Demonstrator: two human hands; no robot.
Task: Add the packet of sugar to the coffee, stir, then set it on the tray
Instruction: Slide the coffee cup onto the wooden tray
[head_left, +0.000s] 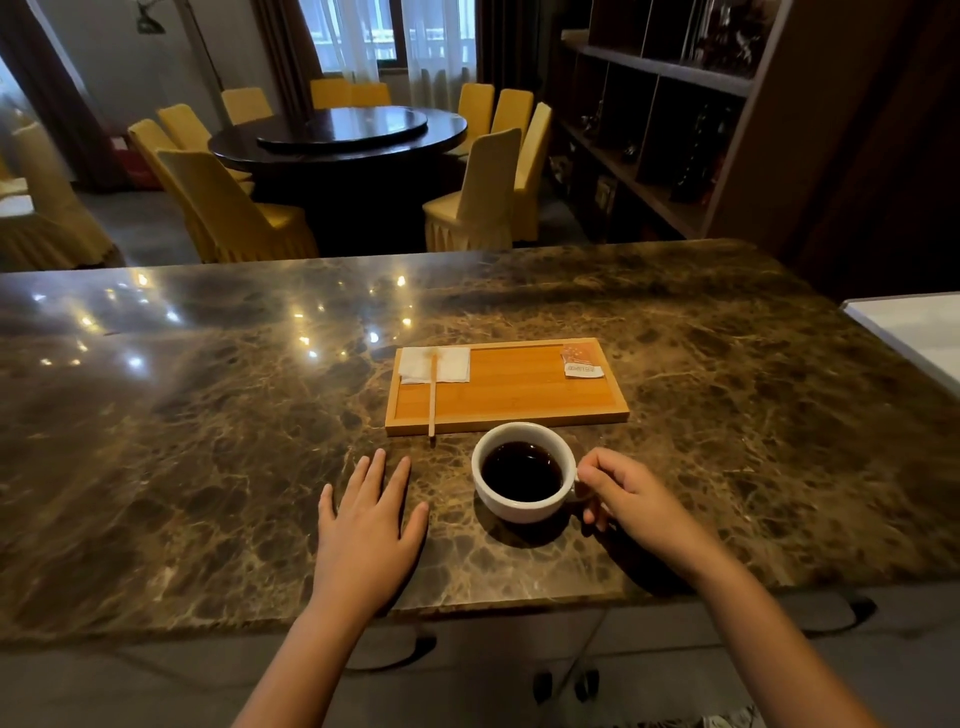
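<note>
A white cup of black coffee stands on the marble counter, just in front of a wooden tray. My right hand pinches the cup's handle on its right side. Flat on the counter to the cup's left lies my left hand, fingers spread, holding nothing. An orange sugar packet lies in the tray's far right corner. A wooden stir stick rests across a white napkin at the tray's left end, its tip poking over the near rim.
The brown marble counter stretches wide to the left and right. A white surface sits at its right edge. Beyond the counter are a round dark table with yellow-covered chairs and dark shelving.
</note>
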